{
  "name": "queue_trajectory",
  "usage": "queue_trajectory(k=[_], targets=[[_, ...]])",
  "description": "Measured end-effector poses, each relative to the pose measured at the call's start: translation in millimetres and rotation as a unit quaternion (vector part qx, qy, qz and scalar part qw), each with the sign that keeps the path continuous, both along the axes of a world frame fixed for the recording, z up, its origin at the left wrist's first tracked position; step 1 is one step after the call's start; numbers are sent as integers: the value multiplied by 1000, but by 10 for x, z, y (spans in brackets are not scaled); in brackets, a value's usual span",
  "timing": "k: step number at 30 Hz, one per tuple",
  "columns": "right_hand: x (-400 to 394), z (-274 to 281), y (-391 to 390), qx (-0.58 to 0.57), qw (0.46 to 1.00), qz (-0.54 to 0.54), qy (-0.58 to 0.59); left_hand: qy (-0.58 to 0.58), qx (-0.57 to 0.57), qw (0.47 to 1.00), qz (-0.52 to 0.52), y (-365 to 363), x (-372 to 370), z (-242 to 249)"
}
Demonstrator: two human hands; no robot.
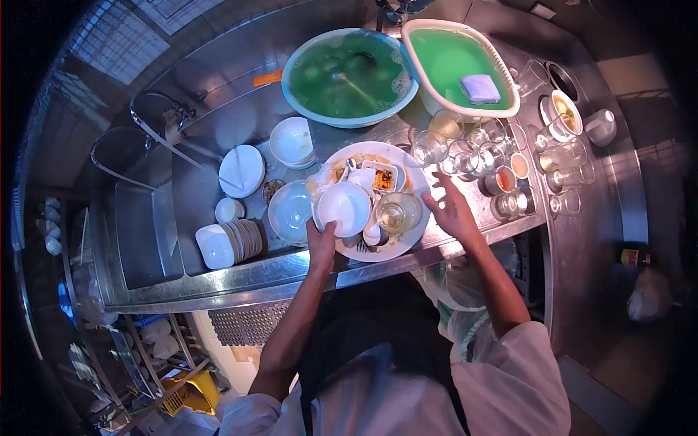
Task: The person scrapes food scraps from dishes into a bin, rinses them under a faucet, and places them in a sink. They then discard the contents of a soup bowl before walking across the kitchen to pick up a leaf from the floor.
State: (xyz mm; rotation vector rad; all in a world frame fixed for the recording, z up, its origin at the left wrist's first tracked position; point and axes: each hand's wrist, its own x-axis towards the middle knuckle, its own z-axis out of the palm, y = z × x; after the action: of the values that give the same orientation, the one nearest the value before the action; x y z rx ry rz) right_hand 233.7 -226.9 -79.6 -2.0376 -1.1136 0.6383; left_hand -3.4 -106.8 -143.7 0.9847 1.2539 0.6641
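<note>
A large white plate [415,176] smeared with food leftovers lies at the counter's front. It carries a small white bowl [345,206], a glass bowl [398,212], a small rectangular dish [393,174] with food remains, crumpled napkins and cutlery. At the plate's left front, my left hand [321,248] grips the white bowl, its thumb over the rim; its other fingers are mostly hidden. My right hand [452,209] is open beside the plate's right rim, fingers apart, holding nothing. Left of the plate stands another white bowl [289,211].
Behind are a round tub [349,76] of green water and a cream basin [454,65] with a purple sponge [480,89]. Several drinking glasses [465,156] crowd the right. Stacked white plates [231,243] and bowls [291,141] sit left, near a sink [145,232].
</note>
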Motion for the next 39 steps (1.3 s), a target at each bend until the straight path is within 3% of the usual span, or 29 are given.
queue_trajectory(k=[3, 4, 7, 8, 10, 13, 15, 17, 19, 21, 22, 24, 25, 26, 28, 31, 34, 36, 39], targets=[[-290, 561, 112, -182, 978, 60, 81, 27, 15, 999, -27, -9, 13, 58], [-311, 400, 134, -147, 985, 87, 19, 18, 21, 999, -41, 0, -8, 39], [-268, 211, 267, -89, 993, 77, 25, 80, 54, 991, -97, 35, -58, 115], [-236, 245, 232, -150, 980, 38, 123, 77, 55, 990, -105, 44, -84, 144], [-184, 425, 157, -141, 980, 15, 138, 195, 172, 963, -72, -2, -90, 146], [-12, 647, -116, -134, 971, -37, 196, 160, 167, 970, -76, 70, -91, 175], [109, 697, -348, -99, 966, -118, 209, 280, 232, 922, -136, 113, -78, 238], [295, 503, -594, -78, 952, -173, 239, 292, 248, 916, -120, 172, -57, 227], [557, 16, -835, -68, 974, -187, 113, 271, 196, 928, -162, 280, -119, 176], [738, -329, -965, -41, 967, -231, 100, 282, 213, 918, -181, 359, -176, 157], [795, -351, -997, -47, 975, -214, 26, 312, 247, 898, -185, 336, -137, 246], [1063, -942, -1173, -14, 969, -246, 37, 350, 369, 846, -162, 289, -75, 344], [1014, -766, -1171, -4, 951, -288, 117, 355, 370, 844, -157, 295, -53, 383], [950, -600, -1163, -3, 952, -282, 119, 355, 340, 849, -193, 307, -21, 421], [634, -105, -1072, -21, 939, -343, -26, 365, 282, 856, -233, 322, 24, 488], [60, 476, -837, -11, 947, -309, -88, 388, 284, 836, -263, 375, 57, 486], [-313, 87, -417, 86, 996, -33, -1, 379, 300, 831, -275, 387, 102, 546], [-368, 138, -17, 41, 979, 142, -137, 369, 302, 834, -278, 388, 88, 588], [-250, 26, 405, 66, 961, 142, -229, 358, 272, 847, -285, 377, 78, 694]])
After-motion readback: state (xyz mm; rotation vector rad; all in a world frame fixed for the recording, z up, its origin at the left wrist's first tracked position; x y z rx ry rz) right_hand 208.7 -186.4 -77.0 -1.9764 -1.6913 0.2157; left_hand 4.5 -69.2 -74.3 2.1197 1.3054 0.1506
